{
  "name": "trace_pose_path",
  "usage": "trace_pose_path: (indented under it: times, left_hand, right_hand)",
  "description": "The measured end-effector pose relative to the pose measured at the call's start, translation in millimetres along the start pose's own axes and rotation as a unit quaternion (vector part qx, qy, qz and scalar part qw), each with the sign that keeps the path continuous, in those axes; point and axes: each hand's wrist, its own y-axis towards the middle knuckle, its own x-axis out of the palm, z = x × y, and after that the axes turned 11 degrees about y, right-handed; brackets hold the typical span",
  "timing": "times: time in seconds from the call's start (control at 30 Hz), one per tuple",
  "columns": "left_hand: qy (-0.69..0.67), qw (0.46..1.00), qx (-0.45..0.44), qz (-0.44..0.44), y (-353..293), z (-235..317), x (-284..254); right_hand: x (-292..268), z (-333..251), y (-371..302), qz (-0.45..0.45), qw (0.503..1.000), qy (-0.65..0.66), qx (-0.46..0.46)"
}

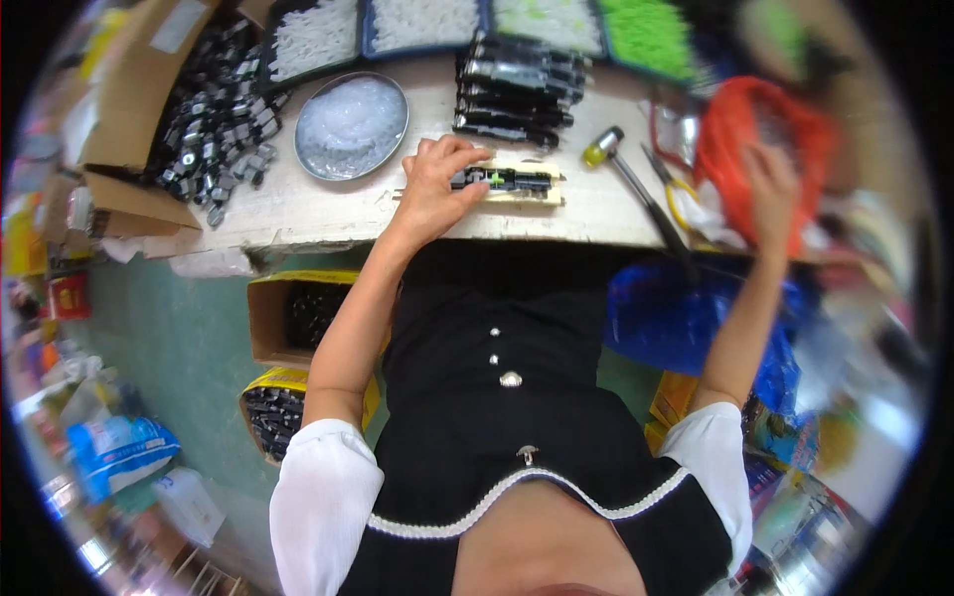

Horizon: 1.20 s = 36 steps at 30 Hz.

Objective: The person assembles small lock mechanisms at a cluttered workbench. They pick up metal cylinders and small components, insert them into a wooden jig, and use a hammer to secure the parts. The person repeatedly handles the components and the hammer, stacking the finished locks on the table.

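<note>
My left grip (437, 189) is at the near part of the bench (328, 214), its thumb and bent fingers placed about the left end of a long black part (522, 180). The thumb touches this part; how firmly I press, I cannot tell. The black part lies in a cream holder (532, 199), and its right portion is uncovered by my fingers. My right grip (771, 189) is at the mouth of a red bag (730, 129); it is blurred, so I cannot tell whether it holds something.

Between my two grips lie a hammer (648, 199), with its head pointing away from me, and a pair of scissors (682, 193) with yellow handles, near the red bag. Just beyond the cream holder is a stack of black parts (517, 89). To the left of the stack stands a round bowl (350, 179) with a clear, whitish content, and further left is a heap of small black pieces (214, 124) beside a cardboard box (129, 119). At the far side, trays (367, 30) hold white and bright green pieces (644, 38).
</note>
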Motion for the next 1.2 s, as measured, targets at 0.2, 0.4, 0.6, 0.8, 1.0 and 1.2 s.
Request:
trace_pose_path:
  times: [0.2, 0.4, 0.6, 0.8, 1.0, 1.2]
  left_hand:
    - [0.036, 0.999, -0.009, 0.004, 0, 2, 4]
    - [0.046, 0.999, 0.021, 0.009, 0, 0, 3]
    - [0.042, 0.997, 0.056, 0.024, -3, 1, 0]
    - [0.071, 0.993, 0.095, -0.013, 5, 1, -12]
    - [0.026, 0.988, 0.033, 0.149, 60, -50, -55]
    - [0.213, 0.948, -0.152, 0.180, 120, -116, -102]
  right_hand:
    - [-8, 19, -4, 0.021, 0.999, -0.021, 0.019]
    - [-19, 48, -5, 0.032, 0.996, -0.077, 0.026]
    - [-40, 121, -5, -0.002, 0.971, -0.234, 0.039]
    - [-34, 164, -16, -0.058, 0.926, -0.343, 0.143]
    - [-32, 128, 7, -0.135, 0.924, -0.272, 0.232]
    - [-34, 150, 13, -0.159, 0.937, -0.195, 0.244]
